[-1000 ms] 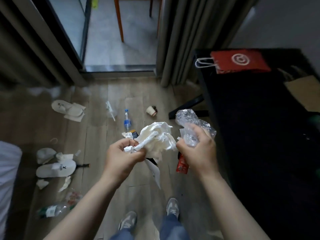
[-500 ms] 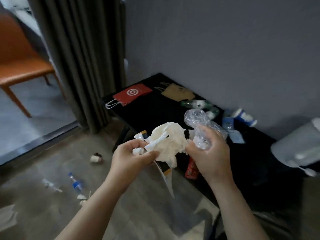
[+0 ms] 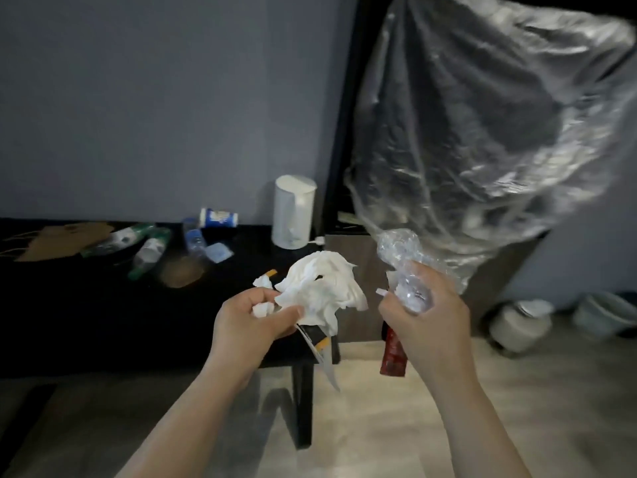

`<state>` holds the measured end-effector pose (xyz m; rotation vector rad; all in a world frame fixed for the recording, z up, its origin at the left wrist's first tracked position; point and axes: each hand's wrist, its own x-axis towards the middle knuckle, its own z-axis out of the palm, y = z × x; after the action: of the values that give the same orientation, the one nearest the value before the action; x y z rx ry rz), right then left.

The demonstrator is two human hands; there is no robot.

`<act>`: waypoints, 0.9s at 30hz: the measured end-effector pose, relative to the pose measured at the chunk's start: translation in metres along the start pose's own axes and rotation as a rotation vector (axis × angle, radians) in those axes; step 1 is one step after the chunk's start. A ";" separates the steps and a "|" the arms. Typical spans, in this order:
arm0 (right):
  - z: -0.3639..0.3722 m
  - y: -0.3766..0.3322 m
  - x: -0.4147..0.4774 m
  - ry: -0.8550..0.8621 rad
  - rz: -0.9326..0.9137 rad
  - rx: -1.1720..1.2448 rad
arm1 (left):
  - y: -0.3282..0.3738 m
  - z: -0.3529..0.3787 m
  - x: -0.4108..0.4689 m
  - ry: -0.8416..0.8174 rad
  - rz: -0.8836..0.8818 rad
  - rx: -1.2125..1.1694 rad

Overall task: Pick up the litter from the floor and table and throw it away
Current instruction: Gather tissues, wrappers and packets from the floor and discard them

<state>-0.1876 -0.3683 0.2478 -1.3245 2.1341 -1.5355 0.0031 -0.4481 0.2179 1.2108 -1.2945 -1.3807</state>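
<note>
Head view, red packet (image 3: 393, 353) half-hidden by right hand (image 3: 427, 315)

A long black table (image 3: 86, 322) fills the left side of the frame. On it at the far left lies a flat brown paper bag (image 3: 58, 238). Next to it lie two green bottles (image 3: 138, 244), a small blue bottle (image 3: 194, 238) and a white and blue can (image 3: 219, 218) on its side. A tall white jug (image 3: 294, 212) stands at the table's right end. The pale wood floor (image 3: 396, 426) is at the bottom
</note>
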 end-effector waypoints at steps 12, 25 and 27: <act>-0.281 0.135 -0.071 0.305 0.399 -0.149 | -0.005 0.274 -0.106 -0.498 -0.043 -0.034; -0.386 0.199 -0.095 0.629 0.563 -0.185 | -0.029 0.441 -0.132 -0.836 -0.054 0.002; -0.392 0.209 -0.079 0.659 0.564 -0.183 | -0.030 0.463 -0.119 -0.871 -0.062 0.002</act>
<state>-0.4937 -0.0377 0.2211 -0.1637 2.7425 -1.6775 -0.4351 -0.2565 0.1934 0.6375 -1.8302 -2.0607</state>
